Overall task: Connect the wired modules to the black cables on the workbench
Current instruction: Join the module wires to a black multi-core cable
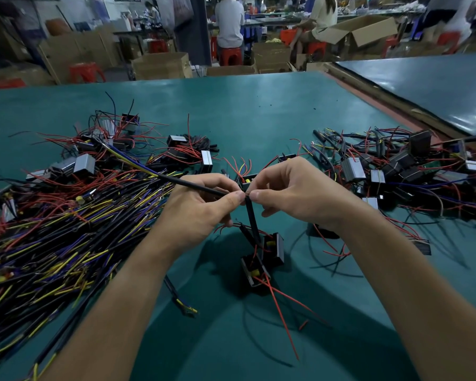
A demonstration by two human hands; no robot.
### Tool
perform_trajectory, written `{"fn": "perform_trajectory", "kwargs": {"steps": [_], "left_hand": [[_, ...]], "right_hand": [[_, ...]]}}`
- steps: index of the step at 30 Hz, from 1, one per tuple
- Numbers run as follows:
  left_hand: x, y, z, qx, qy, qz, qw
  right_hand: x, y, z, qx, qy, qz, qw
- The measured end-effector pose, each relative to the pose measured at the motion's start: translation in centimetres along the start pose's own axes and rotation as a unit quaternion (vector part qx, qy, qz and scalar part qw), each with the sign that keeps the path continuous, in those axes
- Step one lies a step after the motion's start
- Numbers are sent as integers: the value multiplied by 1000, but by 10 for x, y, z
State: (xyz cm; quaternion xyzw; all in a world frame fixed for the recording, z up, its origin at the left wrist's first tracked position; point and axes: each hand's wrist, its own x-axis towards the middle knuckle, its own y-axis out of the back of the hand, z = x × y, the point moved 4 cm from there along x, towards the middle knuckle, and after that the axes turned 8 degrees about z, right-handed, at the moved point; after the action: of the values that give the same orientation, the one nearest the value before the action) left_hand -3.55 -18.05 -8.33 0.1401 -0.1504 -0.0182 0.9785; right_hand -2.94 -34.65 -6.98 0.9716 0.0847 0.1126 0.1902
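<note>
**2 hands meet over the green table**

The left hand (pixel 201 204) pinches a black cable (pixel 193 185) near its end. The right hand (pixel 294 193) pinches right beside it, fingertips almost touching. Below them are 2 small black modules (pixel 272 247). A big cable pile (pixel 66 229) lies left, on the table (pixel 245 111).

The workbench (pixel 259 111) wears a smooth teal mat, mostly matt with a dull sheen toward 12 o'clock. The neighbouring bench (pixel 437 86) at 2 o'clock is glossier and throws back pale glare. The modules (pixel 84 163) at 9 and 3 o'clock pair black plastic shells with silvery metal faces. At centre, the black cable (pixel 193 185) and sleeved lead (pixel 252 218) have matt, rubbery sheaths. Red wires (pixel 276 312) at 6 o'clock show smooth plastic insulation. Cardboard boxes (pixel 160 64) at 12 o'clock are matt brown.
</note>
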Motion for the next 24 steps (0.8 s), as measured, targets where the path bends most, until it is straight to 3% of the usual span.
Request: {"fn": "perform_trajectory", "kwargs": {"steps": [10, 16, 24], "left_hand": [[2, 3, -1, 4, 3, 31, 1000], [1, 3, 1, 15, -9, 29, 999], [-1, 7, 5, -46, 26, 47, 997]], "right_hand": [[-1, -6, -2, -58, -26, -19, 998], [-4, -6, -1, 25, -107, -33, 993], [-5, 1, -7, 80, -41, -20, 996]]}}
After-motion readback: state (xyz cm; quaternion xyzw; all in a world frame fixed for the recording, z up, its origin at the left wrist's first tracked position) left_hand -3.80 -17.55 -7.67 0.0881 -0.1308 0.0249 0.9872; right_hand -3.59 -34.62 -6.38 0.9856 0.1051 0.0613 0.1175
